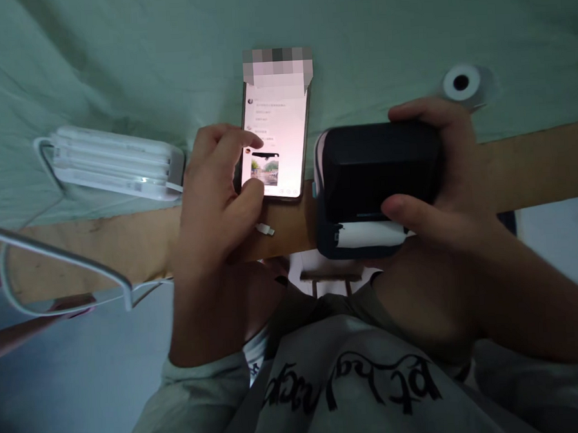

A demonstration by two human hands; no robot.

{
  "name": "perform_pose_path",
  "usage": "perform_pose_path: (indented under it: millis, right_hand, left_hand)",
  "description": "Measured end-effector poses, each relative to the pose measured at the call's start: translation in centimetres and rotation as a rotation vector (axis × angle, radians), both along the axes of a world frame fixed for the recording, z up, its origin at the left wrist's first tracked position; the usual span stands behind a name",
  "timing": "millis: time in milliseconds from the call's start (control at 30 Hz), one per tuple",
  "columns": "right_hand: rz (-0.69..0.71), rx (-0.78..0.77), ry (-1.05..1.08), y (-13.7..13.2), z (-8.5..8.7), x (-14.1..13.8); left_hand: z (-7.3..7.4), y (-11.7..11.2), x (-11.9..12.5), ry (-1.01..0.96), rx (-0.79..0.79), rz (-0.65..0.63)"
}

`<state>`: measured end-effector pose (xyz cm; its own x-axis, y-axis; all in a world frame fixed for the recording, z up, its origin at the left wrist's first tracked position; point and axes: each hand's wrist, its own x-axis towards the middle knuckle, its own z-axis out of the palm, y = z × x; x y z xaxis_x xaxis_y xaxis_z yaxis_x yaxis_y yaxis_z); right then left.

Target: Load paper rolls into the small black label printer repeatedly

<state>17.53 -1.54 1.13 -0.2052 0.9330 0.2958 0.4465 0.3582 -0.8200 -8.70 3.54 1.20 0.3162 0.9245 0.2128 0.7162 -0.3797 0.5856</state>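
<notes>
My left hand (217,191) holds a lit smartphone (278,139) by its lower left edge, with the forefinger laid on the screen and the thumb at the bottom. The screen shows a chat with a small picture. My right hand (437,183) is wrapped round a small black box-shaped printer (374,173); its fingers lie over the top and the thumb rests by a white paper strip (367,234) at the front slot. Phone and printer sit side by side over a pale green sheet (164,48).
A white power bank (114,162) with a cable lies left of the phone on the sheet. A white roll (461,83) lies at the upper right. A wooden edge (533,165) runs across the middle. A loose white cable (53,261) loops at the left.
</notes>
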Motion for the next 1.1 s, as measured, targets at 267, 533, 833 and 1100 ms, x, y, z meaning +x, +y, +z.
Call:
perform_pose_path:
  millis: [267,533,833,1100]
  right_hand:
    - [0.0,-0.013,0.0,0.0,0.2,0.1]
    - [0.004,0.019,-0.004,0.0,-0.1,0.3]
    - [0.004,-0.005,-0.008,0.0,-0.1,0.2]
    - [0.017,0.018,-0.028,0.1,0.0,0.3]
  left_hand:
    - [-0.8,-0.3,-0.4,-0.081,-0.106,0.059]
    - [-0.4,-0.1,-0.1,-0.006,-0.034,0.023]
    - [0.3,-0.2,0.2,0.002,-0.063,0.055]
    - [0.1,-0.5,0.2,-0.087,-0.159,0.134]
